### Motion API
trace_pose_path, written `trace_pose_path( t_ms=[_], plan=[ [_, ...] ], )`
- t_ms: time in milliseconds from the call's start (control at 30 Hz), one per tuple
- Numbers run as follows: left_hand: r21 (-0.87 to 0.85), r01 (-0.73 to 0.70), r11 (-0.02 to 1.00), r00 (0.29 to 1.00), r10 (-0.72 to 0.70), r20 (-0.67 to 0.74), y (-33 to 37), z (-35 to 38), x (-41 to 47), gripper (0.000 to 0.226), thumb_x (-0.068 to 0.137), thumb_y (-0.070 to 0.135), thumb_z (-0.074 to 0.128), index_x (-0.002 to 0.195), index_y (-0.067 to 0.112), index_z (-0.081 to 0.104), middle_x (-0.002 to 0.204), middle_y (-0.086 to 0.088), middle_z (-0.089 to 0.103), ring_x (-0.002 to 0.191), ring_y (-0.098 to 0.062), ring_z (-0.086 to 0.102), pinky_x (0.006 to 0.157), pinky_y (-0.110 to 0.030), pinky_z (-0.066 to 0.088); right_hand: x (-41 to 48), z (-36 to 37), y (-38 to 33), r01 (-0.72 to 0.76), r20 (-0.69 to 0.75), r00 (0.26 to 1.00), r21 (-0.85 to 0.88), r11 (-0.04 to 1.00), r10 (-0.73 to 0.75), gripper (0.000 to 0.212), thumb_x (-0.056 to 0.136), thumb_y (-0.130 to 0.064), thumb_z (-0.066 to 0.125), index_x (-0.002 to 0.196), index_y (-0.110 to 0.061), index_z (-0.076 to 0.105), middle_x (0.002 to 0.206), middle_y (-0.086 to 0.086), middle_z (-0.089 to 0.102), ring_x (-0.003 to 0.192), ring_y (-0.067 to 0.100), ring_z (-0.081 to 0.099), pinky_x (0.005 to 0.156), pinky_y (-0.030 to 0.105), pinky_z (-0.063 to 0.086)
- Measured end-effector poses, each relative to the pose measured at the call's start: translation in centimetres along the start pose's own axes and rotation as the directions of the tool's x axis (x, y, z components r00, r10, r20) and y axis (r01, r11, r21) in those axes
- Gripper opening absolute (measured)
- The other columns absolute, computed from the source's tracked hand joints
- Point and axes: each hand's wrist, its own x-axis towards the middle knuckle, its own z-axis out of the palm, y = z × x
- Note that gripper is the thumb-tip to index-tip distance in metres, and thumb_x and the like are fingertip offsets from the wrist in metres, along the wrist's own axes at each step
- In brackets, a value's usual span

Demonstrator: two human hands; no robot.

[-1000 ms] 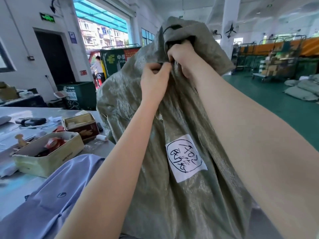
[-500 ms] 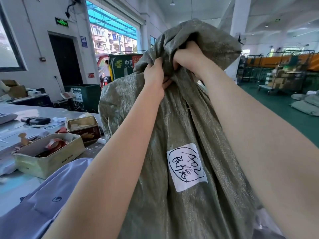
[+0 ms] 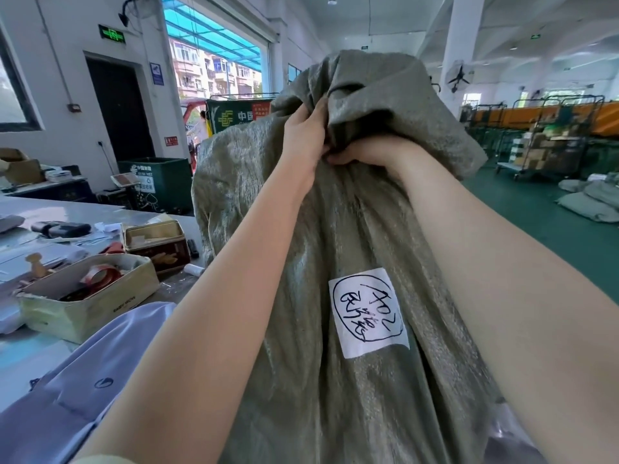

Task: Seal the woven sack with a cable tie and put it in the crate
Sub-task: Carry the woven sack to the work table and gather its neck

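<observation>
The green bin [image 3: 157, 182] reads "CHINA POST"; the sack's white label [image 3: 367, 312] carries handwriting, illegible.

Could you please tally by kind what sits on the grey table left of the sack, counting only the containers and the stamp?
Cardboard box: 1
Metal tin: 1
Wooden-handled stamp: 1
Total: 3, all on the table beside the woven sack.

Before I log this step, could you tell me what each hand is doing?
Left hand: closed on the woven sack neck.
Right hand: closed on it too.
</observation>
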Motion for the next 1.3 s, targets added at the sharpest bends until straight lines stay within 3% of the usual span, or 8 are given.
trace_pose_path(
  t_ms=[167, 333, 533, 733, 967, 1067, 1167, 1300],
  plan=[
    [0.262, -0.082, 0.962, 0.997, 0.078, 0.026, -0.3, -2.7, -1.5, 0.016, 0.095, 0.022, 0.048, 0.09, 0.017, 0.063, 0.087, -0.001, 0.06, 0.081, -0.011, 0.059, 0.069, -0.017, 0.051, 0.5, 0.8, -0.1, -0.007, -0.097, 0.995, 0.031, 0.999, 0.01, 0.051, 0.092, -0.02, 0.054, 0.139, -0.004, 0.04, 0.148, 0.012, 0.041, 0.135, 0.025, 0.039, 0.108, 0.029, 0.033],
    [0.728, -0.044, 0.684, 0.923, 0.307, -0.232, -1.0, -5.5, -3.9, 0.023, 0.086, 0.029, 0.061, 0.103, 0.018, 0.049, 0.094, 0.002, 0.056, 0.084, -0.017, 0.057, 0.076, -0.03, 0.051, 1.5, 1.3, 0.2, -0.059, -0.22, 0.969, 0.246, 0.967, 0.115, 0.057, 0.087, -0.023, 0.063, 0.137, -0.005, 0.042, 0.144, 0.008, 0.045, 0.131, 0.024, 0.043, 0.108, 0.027, 0.035],
    [0.813, 0.312, 0.492, 0.937, -0.02, -0.348, -3.6, -6.9, -4.3, 0.066, 0.085, 0.051, 0.054, 0.13, 0.005, 0.037, 0.135, -0.015, 0.048, 0.123, -0.033, 0.048, 0.089, -0.036, 0.04, 1.3, 2.3, -0.2, -0.08, -0.148, 0.976, 0.447, 0.891, 0.162, 0.055, 0.083, -0.019, 0.066, 0.133, -0.004, 0.048, 0.134, 0.009, 0.054, 0.124, 0.025, 0.05, 0.106, 0.033, 0.04],
    [0.676, 0.035, 0.736, 0.984, 0.091, -0.15, -3.8, -4.6, -3.7, 0.031, 0.094, 0.015, 0.041, 0.119, 0.01, 0.058, 0.119, -0.009, 0.065, 0.11, -0.027, 0.059, 0.082, -0.027, 0.042, 0.8, 3.1, 0.1, -0.074, 0.064, 0.997, 0.6, 0.797, 0.045, 0.023, 0.088, -0.018, 0.06, 0.109, -0.009, 0.063, 0.104, 0.009, 0.068, 0.092, 0.023, 0.063, 0.085, 0.032, 0.049],
    [0.021, 0.085, 0.996, 0.991, -0.083, -0.102, -3.6, -4.3, -4.1, 0.032, 0.09, -0.005, 0.043, 0.119, -0.001, 0.055, 0.102, -0.018, 0.064, 0.086, -0.028, 0.064, 0.086, -0.044, 0.055, -0.3, 3.2, 1.0, -0.155, 0.405, 0.911, 0.525, 0.837, -0.085, 0.006, 0.083, -0.014, 0.063, 0.085, -0.011, 0.067, 0.068, 0.001, 0.076, 0.066, 0.013, 0.071, 0.073, 0.027, 0.06],
    [-0.115, 0.136, 0.984, 0.987, -0.144, -0.071, -3.1, -4.2, -4.2, 0.041, 0.093, -0.005, 0.031, 0.132, -0.007, 0.044, 0.128, -0.028, 0.055, 0.103, -0.033, 0.061, 0.094, -0.039, 0.049, -0.5, 3.9, 0.7, -0.099, 0.344, 0.936, 0.471, 0.877, -0.079, 0.006, 0.082, -0.01, 0.064, 0.088, -0.011, 0.066, 0.069, -0.002, 0.072, 0.064, 0.01, 0.067, 0.066, 0.018, 0.057],
    [-0.022, 0.165, 0.986, 0.985, -0.166, -0.041, -2.4, -4.8, -4.3, 0.04, 0.092, 0.0, 0.031, 0.127, 0.002, 0.051, 0.12, -0.024, 0.059, 0.11, -0.03, 0.058, 0.084, -0.027, 0.048, -0.1, 4.7, 0.7, -0.036, 0.178, 0.983, 0.412, 0.91, -0.042, 0.025, 0.082, -0.003, 0.061, 0.106, -0.012, 0.061, 0.076, 0.0, 0.062, 0.064, 0.008, 0.055, 0.053, 0.007, 0.049],
    [0.273, 0.062, 0.96, 0.985, -0.015, -0.172, -2.6, -6.9, -4.8, 0.027, 0.088, -0.001, 0.039, 0.094, 0.015, 0.059, 0.085, -0.004, 0.057, 0.072, -0.013, 0.056, 0.067, -0.019, 0.051, 0.8, 5.7, 0.5, -0.01, 0.069, 0.997, 0.399, 0.917, -0.019, 0.037, 0.076, 0.006, 0.057, 0.112, 0.003, 0.064, 0.12, 0.02, 0.062, 0.091, 0.021, 0.053, 0.093, 0.027, 0.045]
  ],
)
